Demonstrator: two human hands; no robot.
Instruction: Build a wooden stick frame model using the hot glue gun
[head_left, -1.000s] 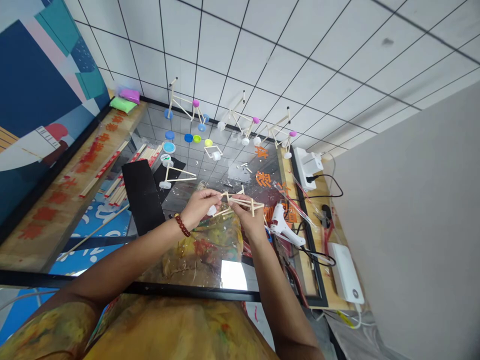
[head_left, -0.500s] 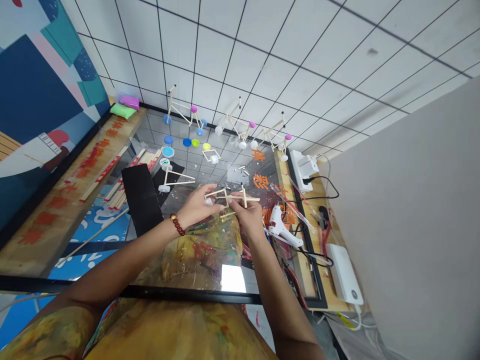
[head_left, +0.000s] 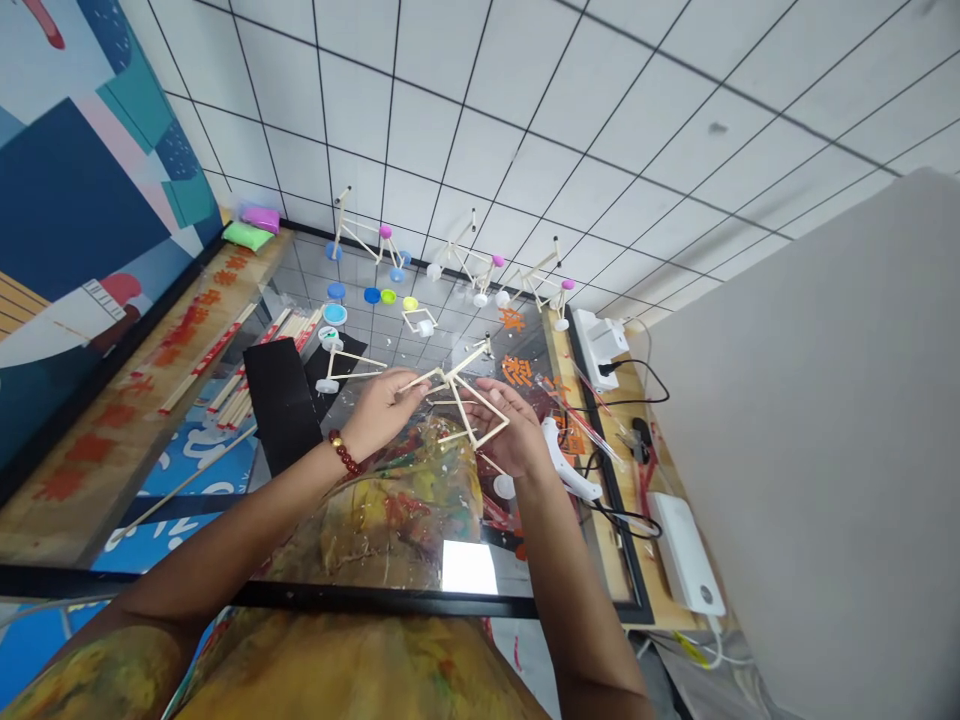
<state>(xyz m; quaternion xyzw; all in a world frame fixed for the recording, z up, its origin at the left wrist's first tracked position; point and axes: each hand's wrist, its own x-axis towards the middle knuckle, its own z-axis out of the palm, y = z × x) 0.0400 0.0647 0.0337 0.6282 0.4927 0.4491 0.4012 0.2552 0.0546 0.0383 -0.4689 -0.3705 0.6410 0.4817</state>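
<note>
Holding the stick frame (head_left: 462, 411) by one end above the glass-topped bench (head_left: 360, 565), in the clamped grip of the left hand (head_left: 384, 412). Curving the right hand (head_left: 517, 428) loosely beside it, with grip apart.

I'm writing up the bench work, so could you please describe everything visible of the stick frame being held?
The stick frame is made of thin, pale, wood-like sticks meeting at angles, with an open four-sided section towards the person and a dark tip at the far end. It looks unpainted and is tilted above the glass tabletop. The left hand pinches one side; the right hand is beside the other, contact unclear.
</note>
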